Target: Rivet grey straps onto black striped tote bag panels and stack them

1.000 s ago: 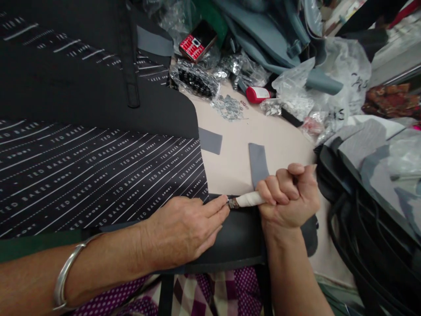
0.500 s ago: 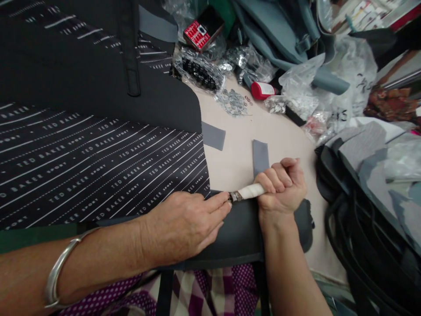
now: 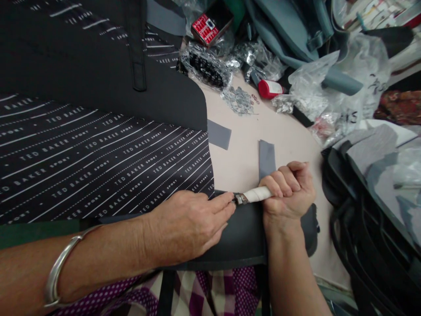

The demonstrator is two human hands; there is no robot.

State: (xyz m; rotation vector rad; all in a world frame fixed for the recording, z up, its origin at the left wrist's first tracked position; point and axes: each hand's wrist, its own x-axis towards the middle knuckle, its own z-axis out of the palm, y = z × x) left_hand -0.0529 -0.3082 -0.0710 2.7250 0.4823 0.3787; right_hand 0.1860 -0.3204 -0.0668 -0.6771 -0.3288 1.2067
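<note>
My right hand (image 3: pixel 287 191) is closed around the white-wrapped handle of what looks like a pair of pliers (image 3: pixel 258 194). Its small metal head points left and meets the fingertips of my left hand (image 3: pixel 194 224). The left fingers are pressed together at the edge of a black bag panel (image 3: pixel 243 237), the thumb hidden under them. Whatever lies in the jaws is covered by those fingertips. Left of the hands spreads black lining fabric (image 3: pixel 148 171) with white lettering and stripes, joined to a plain black piece (image 3: pixel 171 101).
Two grey strips, one (image 3: pixel 219 134) by the lining and another (image 3: pixel 267 156) above my right hand, lie on the pale table (image 3: pixel 243 171). Farther back are loose metal bits (image 3: pixel 240 101), a red-capped bottle (image 3: pixel 269 89), plastic bags and a red-black box (image 3: pixel 210 26). Black straps (image 3: pixel 355 228) heap at right.
The view has shifted a little, so the table things appear slightly farther right. Both hands keep the same hold, with the tool's head still at the left fingertips.
</note>
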